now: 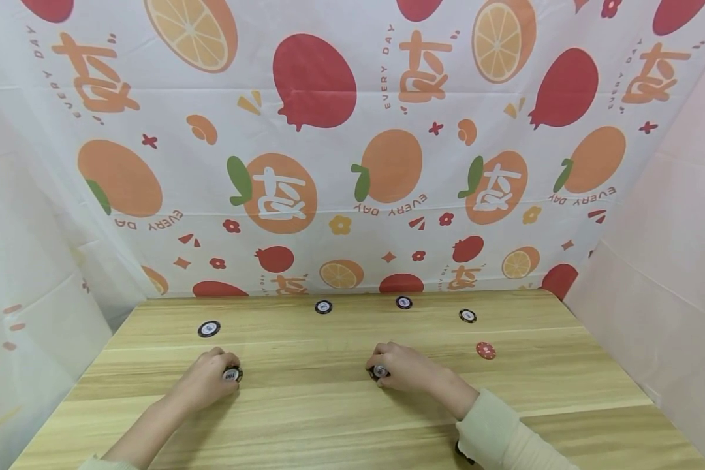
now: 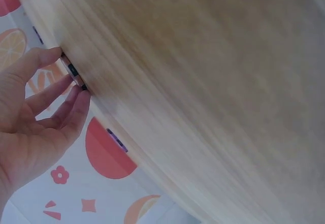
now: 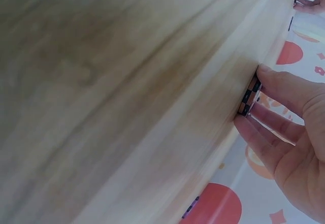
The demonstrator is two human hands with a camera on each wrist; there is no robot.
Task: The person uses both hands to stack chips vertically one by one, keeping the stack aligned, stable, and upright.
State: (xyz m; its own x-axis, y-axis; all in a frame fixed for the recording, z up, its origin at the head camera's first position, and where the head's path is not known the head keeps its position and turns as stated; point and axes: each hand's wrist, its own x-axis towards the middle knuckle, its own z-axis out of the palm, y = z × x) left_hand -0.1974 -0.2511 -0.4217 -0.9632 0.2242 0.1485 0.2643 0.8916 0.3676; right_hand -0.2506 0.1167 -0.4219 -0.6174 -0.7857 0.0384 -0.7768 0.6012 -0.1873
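My left hand (image 1: 208, 378) pinches a black poker chip (image 1: 232, 375) marked 100 by its rim, low at the wooden tabletop. In the left wrist view, thumb and fingertips sit on opposite sides of that chip (image 2: 74, 71), seen edge-on. To the right, my right hand (image 1: 402, 369) grips black poker chips (image 1: 379, 371) between thumb and fingers. Their edge (image 3: 249, 96) shows two checkered layers in the right wrist view, like a stack of two. The fingers partly cover the top face.
Black chips lie at the back left (image 1: 209, 328), back middle (image 1: 324, 307) and back right (image 1: 467, 316), with a purple-edged chip (image 1: 404, 302) among them. A red chip (image 1: 485, 350) lies right of my right hand. My right sleeve (image 1: 490, 427) partly hides a dark chip (image 1: 463, 454). Fruit-printed cloth (image 1: 341, 176) hangs behind.
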